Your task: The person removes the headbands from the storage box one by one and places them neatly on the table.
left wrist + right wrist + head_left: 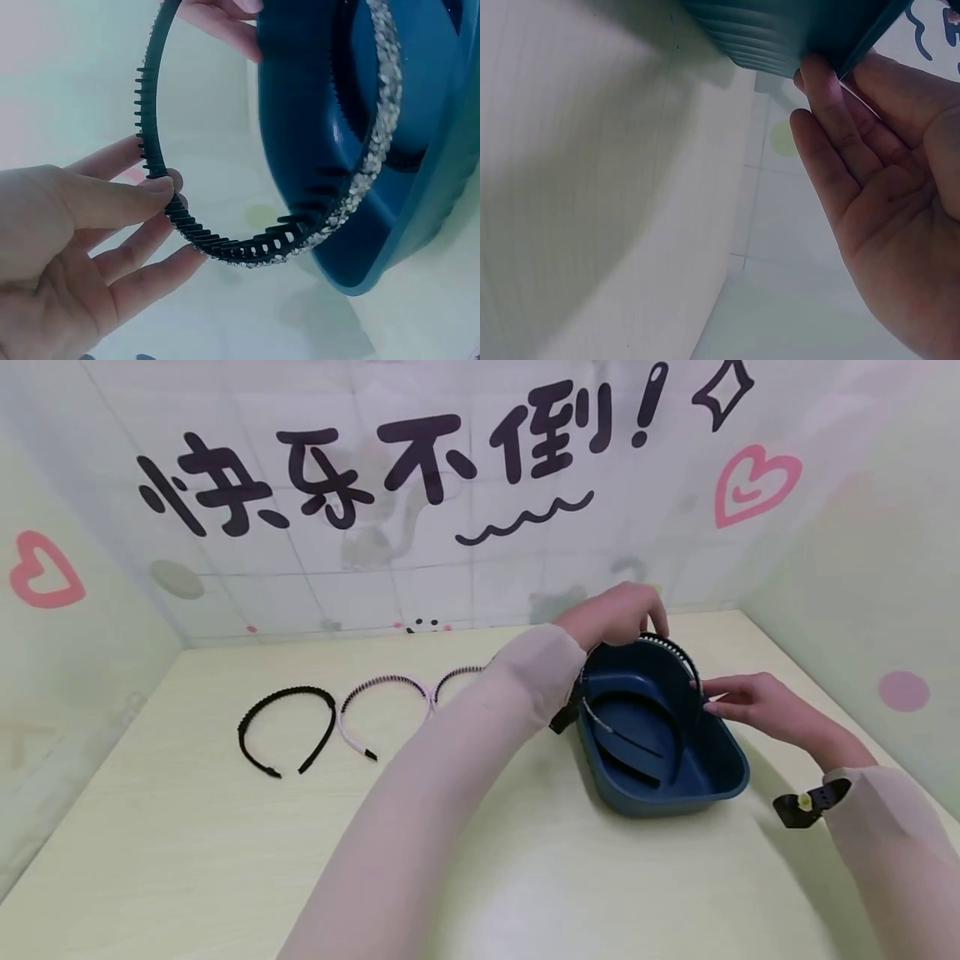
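A glittery headband (386, 97) with black comb teeth is pinched between the thumb and fingers of my left hand (82, 240). In the head view, this hand is over the back of a dark blue plastic basin (675, 806), and the headband arches above its far side. My right hand (757, 702) holds the basin's right rim, with its fingertips against the outer wall in the right wrist view. One end of the headband comes down close to these fingertips. Inside the basin lies a black headband (678, 739), partly hidden behind the held one.
On the table (187, 860) to the left lie a braided black headband (288, 692), a pale pink headband (386, 678) with dark teeth, and another toothed headband (459, 671) partly behind my left sleeve. Printed wall sheets (420, 560) surround the table at the back and sides.
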Demonstrator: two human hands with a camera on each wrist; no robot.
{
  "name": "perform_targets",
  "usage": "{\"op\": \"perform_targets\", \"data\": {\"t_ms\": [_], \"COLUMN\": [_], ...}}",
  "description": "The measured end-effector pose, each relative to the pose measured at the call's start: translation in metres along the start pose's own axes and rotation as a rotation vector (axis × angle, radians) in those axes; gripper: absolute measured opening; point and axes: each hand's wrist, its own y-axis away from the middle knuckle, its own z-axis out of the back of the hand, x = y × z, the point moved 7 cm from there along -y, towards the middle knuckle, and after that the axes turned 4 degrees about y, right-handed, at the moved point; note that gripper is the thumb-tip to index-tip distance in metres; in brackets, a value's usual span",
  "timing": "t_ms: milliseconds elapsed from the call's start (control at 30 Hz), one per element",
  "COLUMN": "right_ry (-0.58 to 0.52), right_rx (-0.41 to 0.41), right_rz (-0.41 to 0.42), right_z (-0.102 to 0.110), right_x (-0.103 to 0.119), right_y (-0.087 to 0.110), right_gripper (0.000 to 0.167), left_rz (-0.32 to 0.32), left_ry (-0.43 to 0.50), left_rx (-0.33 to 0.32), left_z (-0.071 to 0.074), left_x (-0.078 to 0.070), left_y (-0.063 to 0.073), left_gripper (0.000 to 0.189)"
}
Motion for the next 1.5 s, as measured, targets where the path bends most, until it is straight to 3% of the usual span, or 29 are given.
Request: {"op": "perform_targets", "data": {"t_ms": [300, 533, 667, 833, 1200, 1500], "right_ry": [-0.029, 0.009, 0.025, 0.039, 0.036, 0.035], "right_rx": [-0.019, -0.002, 0.004, 0.022, 0.012, 0.021], "right_rz": [0.056, 0.008, -0.008, -0.016, -0.004, 0.009], "right_z": [-0.001, -0.002, -0.001, -0.001, -0.002, -0.003], "right_x": [0.003, 0.001, 0.001, 0.001, 0.002, 0.003], "right_y": [0.004, 0.004, 0.003, 0.003, 0.004, 0.003], "right_gripper": [0.032, 0.035, 0.037, 0.038, 0.037, 0.037], "left_rz": [-0.054, -0.129, -0.127, -0.119, -0.100, -0.040], "left_ry": [0.041, -0.032, -0.084, -0.082, -0.094, -0.079], "left_rx": [0.032, 0.039, 0.047, 0.055, 0.062, 0.041], "left_z": [0.002, 0.005, 0.009, 0.015, 0.015, 0.016], "left_x": [-0.018, -0.025, -0.024, -0.021, -0.001, 0.034], "left_y": [0.017, 0.034, 0.046, 0.059, 0.087, 0.117], "left_gripper": [0.055, 0.053, 0.057, 0.059, 0.056, 0.053]}}
